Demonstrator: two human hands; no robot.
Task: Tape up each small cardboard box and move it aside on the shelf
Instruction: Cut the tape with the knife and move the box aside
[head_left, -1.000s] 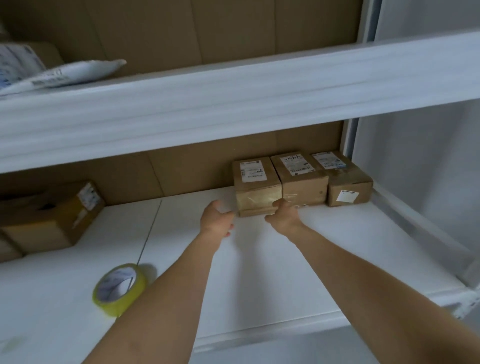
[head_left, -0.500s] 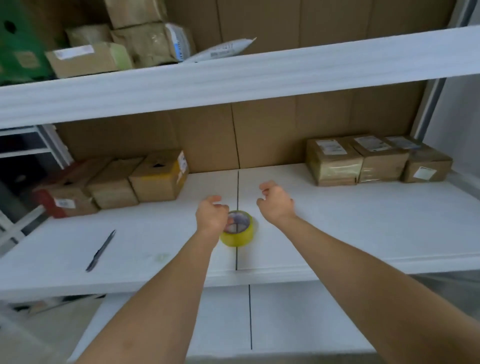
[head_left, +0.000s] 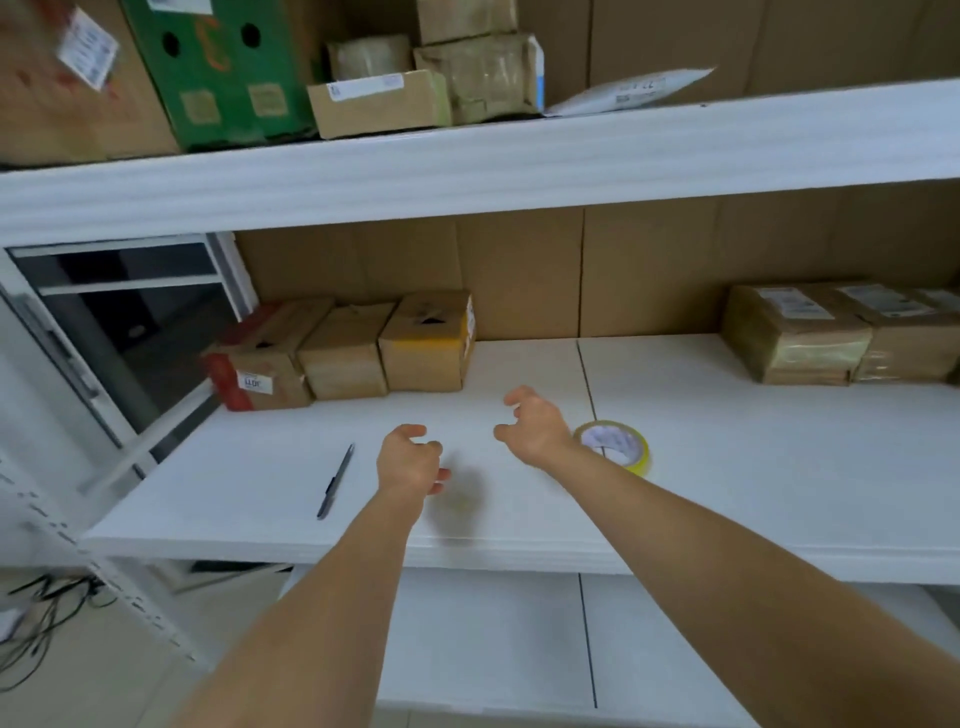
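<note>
Hands (head_left: 475, 447) empty above shelf (head_left: 727, 467), boxes (head_left: 358, 353) behind

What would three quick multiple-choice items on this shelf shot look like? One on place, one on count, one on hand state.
1. Where is the tape roll?
A. top shelf
B. middle shelf, beside the right hand
C. floor

2. How many boxes stand in the row at the left of the middle shelf?
A. one
B. three
C. five

3. What do the hands hold?
A. nothing
B. the pen
C. a box

Answers:
1 B: tape roll lies on the middle shelf by the right hand.
2 B: three boxes side by side.
3 A: left hand and right hand are empty; pen lies apart.
</note>
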